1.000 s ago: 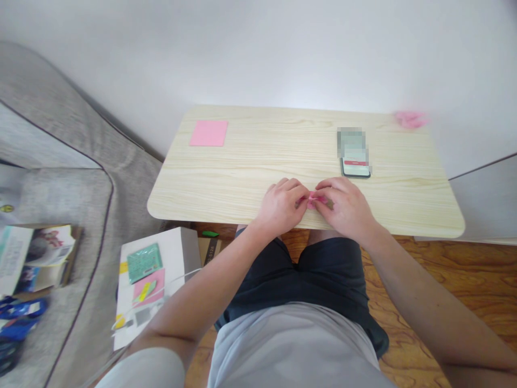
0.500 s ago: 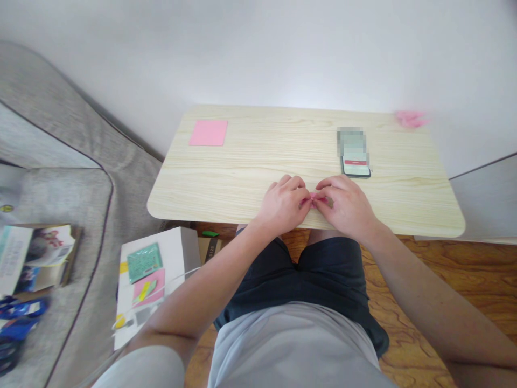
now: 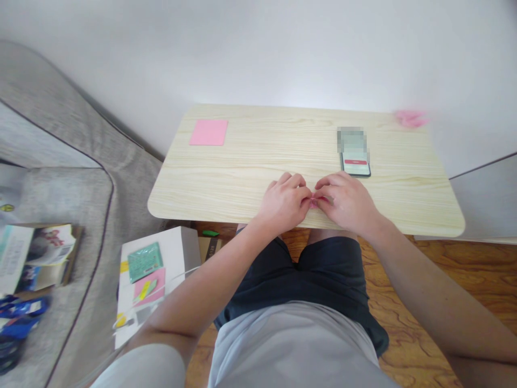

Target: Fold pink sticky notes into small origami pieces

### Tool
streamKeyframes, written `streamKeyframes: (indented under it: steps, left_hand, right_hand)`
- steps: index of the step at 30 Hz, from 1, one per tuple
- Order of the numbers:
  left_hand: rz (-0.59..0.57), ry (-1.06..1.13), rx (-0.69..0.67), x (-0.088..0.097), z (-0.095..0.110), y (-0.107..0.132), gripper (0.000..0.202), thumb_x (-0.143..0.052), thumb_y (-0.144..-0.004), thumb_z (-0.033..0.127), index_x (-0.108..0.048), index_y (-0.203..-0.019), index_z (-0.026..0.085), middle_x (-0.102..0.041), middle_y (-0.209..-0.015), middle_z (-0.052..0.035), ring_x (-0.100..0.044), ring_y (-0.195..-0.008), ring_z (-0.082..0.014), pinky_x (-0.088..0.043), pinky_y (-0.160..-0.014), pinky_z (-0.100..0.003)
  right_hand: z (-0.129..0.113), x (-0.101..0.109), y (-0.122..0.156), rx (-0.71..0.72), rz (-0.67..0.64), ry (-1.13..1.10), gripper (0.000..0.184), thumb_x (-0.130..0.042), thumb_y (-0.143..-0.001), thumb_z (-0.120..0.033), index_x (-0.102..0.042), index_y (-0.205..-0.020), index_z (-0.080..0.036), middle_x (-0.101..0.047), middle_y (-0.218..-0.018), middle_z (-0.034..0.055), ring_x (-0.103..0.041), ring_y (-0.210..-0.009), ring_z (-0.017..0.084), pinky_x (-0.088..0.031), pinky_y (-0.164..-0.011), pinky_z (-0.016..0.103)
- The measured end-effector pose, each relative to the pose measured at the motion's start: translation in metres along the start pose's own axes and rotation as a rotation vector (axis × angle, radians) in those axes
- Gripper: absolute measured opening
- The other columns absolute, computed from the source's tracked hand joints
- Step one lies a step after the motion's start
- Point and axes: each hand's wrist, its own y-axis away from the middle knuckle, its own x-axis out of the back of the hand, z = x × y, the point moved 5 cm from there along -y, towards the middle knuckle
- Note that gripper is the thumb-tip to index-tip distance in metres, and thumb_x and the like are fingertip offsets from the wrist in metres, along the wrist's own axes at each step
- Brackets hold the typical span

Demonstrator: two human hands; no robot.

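Near the front edge of the light wood table, a small piece of pink paper is pinched between my two hands. My left hand has its thumb and fingertips closed on the paper's left side. From the right, my right hand grips it the same way, fingertips almost touching the other hand's. Fingers cover most of the paper, so its folded shape cannot be made out. Just beyond my right hand lies a phone with its screen lit, partly pixelated.
A flat pink paper square lies at the table's back left, and a blurred pink paper piece at the back right. To the left, a white box carries a green packet and a cable. A grey sofa stands further left.
Both hands stay in nearly the same place, with slight shifts of the fingers on the pink paper. Less of the paper shows between the fingers now.
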Motion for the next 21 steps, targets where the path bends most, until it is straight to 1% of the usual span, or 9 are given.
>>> streamKeyframes:
  steps: [5,9,13,17,19,21]
  left_hand:
    - [-0.071,-0.053,0.058,0.002,0.0,-0.005,0.019,-0.061,-0.096,0.03,-0.076,-0.087,0.023,-0.069,-0.104,-0.0075,-0.057,-0.107,-0.0258,-0.05,-0.082,-0.039]
    - [-0.124,0.014,0.078,0.007,-0.002,-0.007,0.014,-0.064,-0.092,0.032,-0.076,-0.089,0.024,-0.071,-0.103,-0.0055,-0.061,-0.103,-0.0252,-0.052,-0.085,-0.039]
    - [-0.15,0.143,0.083,0.014,-0.006,-0.005,0.016,-0.066,-0.089,0.033,-0.075,-0.099,0.025,-0.074,-0.102,-0.0042,-0.065,-0.099,-0.0236,-0.055,-0.09,-0.038]
    - [-0.151,0.198,0.066,0.017,-0.009,0.0,0.022,-0.067,-0.085,0.024,-0.075,-0.106,0.023,-0.077,-0.102,-0.0037,-0.067,-0.101,-0.0239,-0.055,-0.092,-0.037]
    - [-0.142,0.212,0.062,0.016,-0.01,0.002,0.023,-0.066,-0.085,0.019,-0.075,-0.105,0.022,-0.078,-0.103,-0.0031,-0.067,-0.102,-0.0238,-0.056,-0.093,-0.037]
    - [-0.134,0.229,0.058,0.015,-0.012,0.003,0.023,-0.065,-0.085,0.018,-0.075,-0.105,0.022,-0.078,-0.104,-0.003,-0.068,-0.103,-0.0234,-0.055,-0.094,-0.037]
  right_hand:
    - [-0.005,0.004,-0.004,-0.025,-0.099,0.09,0.02,-0.062,-0.097,-0.03,-0.08,-0.095,-0.021,-0.076,-0.109,0.0079,-0.062,-0.107,0.029,-0.046,-0.093,0.044]
    - [-0.009,0.007,-0.008,-0.031,-0.131,0.123,0.02,-0.062,-0.096,-0.029,-0.08,-0.095,-0.02,-0.076,-0.107,0.0092,-0.062,-0.107,0.03,-0.046,-0.092,0.043]
    - [-0.009,0.008,-0.009,-0.024,-0.132,0.101,0.023,-0.062,-0.097,-0.034,-0.08,-0.092,-0.02,-0.076,-0.106,0.0098,-0.063,-0.106,0.03,-0.046,-0.091,0.043]
    - [-0.007,0.005,-0.007,-0.034,-0.1,0.059,0.026,-0.064,-0.096,-0.041,-0.079,-0.095,-0.02,-0.076,-0.106,0.0105,-0.064,-0.107,0.031,-0.047,-0.09,0.044]
    - [-0.007,0.002,-0.006,-0.037,-0.077,0.035,0.025,-0.064,-0.097,-0.041,-0.08,-0.097,-0.021,-0.076,-0.107,0.0098,-0.064,-0.107,0.03,-0.047,-0.091,0.044]
    - [-0.007,-0.001,-0.005,-0.03,-0.055,0.006,0.022,-0.064,-0.097,-0.036,-0.081,-0.098,-0.023,-0.076,-0.108,0.0085,-0.064,-0.106,0.029,-0.047,-0.09,0.044]
